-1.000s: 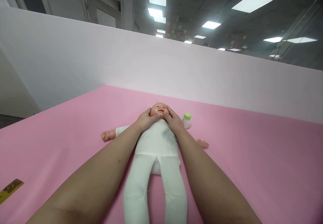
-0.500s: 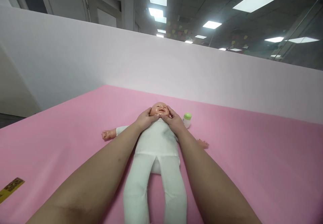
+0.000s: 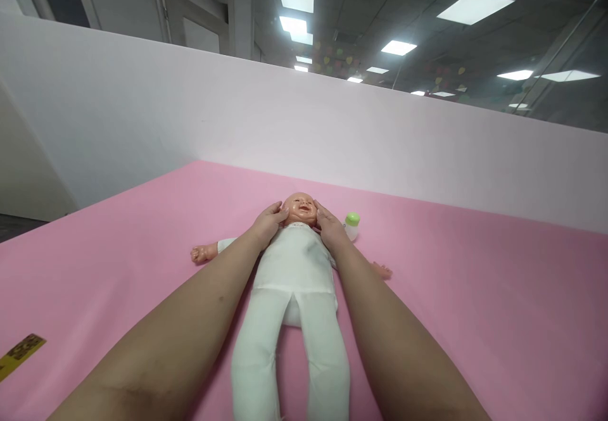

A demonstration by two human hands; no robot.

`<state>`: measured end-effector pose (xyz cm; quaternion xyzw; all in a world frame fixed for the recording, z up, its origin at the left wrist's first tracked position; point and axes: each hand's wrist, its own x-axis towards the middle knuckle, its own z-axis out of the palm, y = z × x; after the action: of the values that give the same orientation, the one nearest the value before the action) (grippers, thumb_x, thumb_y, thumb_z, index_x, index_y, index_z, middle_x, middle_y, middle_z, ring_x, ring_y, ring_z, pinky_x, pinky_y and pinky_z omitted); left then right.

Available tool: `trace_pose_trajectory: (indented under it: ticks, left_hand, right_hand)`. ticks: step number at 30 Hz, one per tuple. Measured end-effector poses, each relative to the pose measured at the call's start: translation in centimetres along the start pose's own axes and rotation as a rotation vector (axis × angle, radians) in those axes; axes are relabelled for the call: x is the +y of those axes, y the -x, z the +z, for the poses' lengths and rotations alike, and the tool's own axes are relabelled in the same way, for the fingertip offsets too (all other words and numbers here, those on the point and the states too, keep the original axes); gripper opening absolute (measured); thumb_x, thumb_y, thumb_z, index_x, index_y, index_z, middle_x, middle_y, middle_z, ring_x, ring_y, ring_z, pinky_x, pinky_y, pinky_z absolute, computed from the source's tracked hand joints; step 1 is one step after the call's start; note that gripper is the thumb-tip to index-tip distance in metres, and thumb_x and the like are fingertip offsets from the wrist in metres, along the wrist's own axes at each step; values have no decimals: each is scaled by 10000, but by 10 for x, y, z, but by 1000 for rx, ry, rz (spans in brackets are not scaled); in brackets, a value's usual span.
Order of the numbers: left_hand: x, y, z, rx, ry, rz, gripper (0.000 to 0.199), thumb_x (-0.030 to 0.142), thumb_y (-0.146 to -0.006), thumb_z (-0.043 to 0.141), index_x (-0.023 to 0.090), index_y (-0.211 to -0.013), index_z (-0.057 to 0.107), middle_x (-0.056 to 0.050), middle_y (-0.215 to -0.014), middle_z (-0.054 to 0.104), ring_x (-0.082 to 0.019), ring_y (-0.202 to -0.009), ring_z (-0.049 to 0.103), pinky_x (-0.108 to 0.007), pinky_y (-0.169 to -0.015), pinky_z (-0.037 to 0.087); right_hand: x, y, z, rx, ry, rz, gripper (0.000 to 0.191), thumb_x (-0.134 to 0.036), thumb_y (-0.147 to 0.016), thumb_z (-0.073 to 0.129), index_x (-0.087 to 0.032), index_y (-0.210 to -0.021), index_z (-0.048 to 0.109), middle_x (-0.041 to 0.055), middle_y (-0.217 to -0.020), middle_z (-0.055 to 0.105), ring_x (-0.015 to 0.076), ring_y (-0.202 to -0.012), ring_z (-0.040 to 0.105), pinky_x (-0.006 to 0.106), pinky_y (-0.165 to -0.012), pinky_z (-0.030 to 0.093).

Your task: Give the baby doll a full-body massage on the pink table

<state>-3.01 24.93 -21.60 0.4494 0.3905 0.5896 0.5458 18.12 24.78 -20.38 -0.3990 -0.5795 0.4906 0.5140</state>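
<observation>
A baby doll with a white cloth body lies on its back on the pink surface, its head away from me and its arms spread. My left hand is against the left side of the doll's head, thumb at the cheek. On the right side of the head rests my right hand, its thumb also by the cheek. Both hands cup the head between them, and some fingers are hidden beside or behind it. The doll's face points up.
A small bottle with a green cap stands just right of my right hand. A yellow strip with a printed code lies at the far left of the pink surface. Behind rises a white wall.
Both thumbs have moved apart from under the doll's chin to the sides of its face. The chin and neck edge now show. The doll has barely moved.
</observation>
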Motion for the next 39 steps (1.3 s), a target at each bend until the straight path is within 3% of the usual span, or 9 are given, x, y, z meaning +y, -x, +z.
trace_pose_trajectory:
  ticks: [3,7,12,16,21,27,29,33,39]
  left_hand:
    - [-3,-7,-2,86,22,-77,987,572,-825,828,205,-1623,377,-176,-1526,559,-333,-1327,615,-442,-1063,551]
    - [-2,-6,-3,74,-21,-43,1060,639,-772,849,234,-1629,375,-173,-1590,484,-369,-1384,562,-438,-1089,530]
    - [4,2,-4,55,-180,5,1169,619,-686,921,282,-1645,344,-177,-1692,309,-390,-1507,409,-477,-1157,454]
    - [11,10,-3,8,-254,9,1323,534,-587,1004,281,-1668,285,-195,-1709,262,-406,-1499,414,-477,-1157,449]
    - [16,16,0,0,-238,8,1397,505,-538,1033,266,-1677,261,-222,-1700,275,-430,-1444,482,-476,-1138,470]
    - [12,11,-2,-7,-311,44,1439,534,-543,1025,317,-1690,184,-197,-1738,159,-398,-1554,313,-499,-1162,438]
    - [11,9,-2,-13,-311,50,1443,531,-546,1025,311,-1692,177,-197,-1733,171,-391,-1556,310,-493,-1172,428]
    - [9,9,-1,11,-289,56,1379,528,-576,1014,291,-1682,226,-195,-1709,245,-385,-1540,339,-478,-1174,427]
    - [7,8,-3,-71,-79,13,1101,466,-707,952,239,-1614,370,-182,-1582,485,-350,-1375,565,-469,-1114,505]
  right_hand:
    - [1,0,3,40,30,15,608,-604,-1007,562,-282,-1523,553,32,-1511,582,254,-1328,622,437,-1117,545]
    - [-11,7,6,61,135,-10,680,-663,-941,658,-279,-1497,583,28,-1532,560,266,-1422,537,429,-1227,431]
    - [-26,19,8,14,198,26,969,-585,-795,854,-255,-1604,434,73,-1576,508,285,-1431,524,429,-1213,438]
    - [-25,20,7,-3,157,65,1164,-507,-705,940,-254,-1659,324,97,-1592,484,301,-1440,516,433,-1201,461]
    - [-22,18,4,-7,145,95,1237,-445,-662,980,-256,-1672,292,111,-1591,484,319,-1464,488,456,-1230,425]
    - [-26,19,6,-45,57,123,1310,-412,-689,973,-199,-1695,161,138,-1640,405,281,-1456,501,419,-1211,449]
    - [-24,17,6,-52,39,121,1282,-414,-705,964,-208,-1694,173,130,-1648,394,283,-1464,493,416,-1207,456]
    - [-18,14,5,-70,38,87,1045,-427,-751,924,-263,-1630,385,88,-1578,505,303,-1443,514,454,-1191,472]
    - [-19,16,0,-102,69,25,740,-579,-834,823,-273,-1472,609,54,-1389,677,292,-1358,594,470,-1181,475]
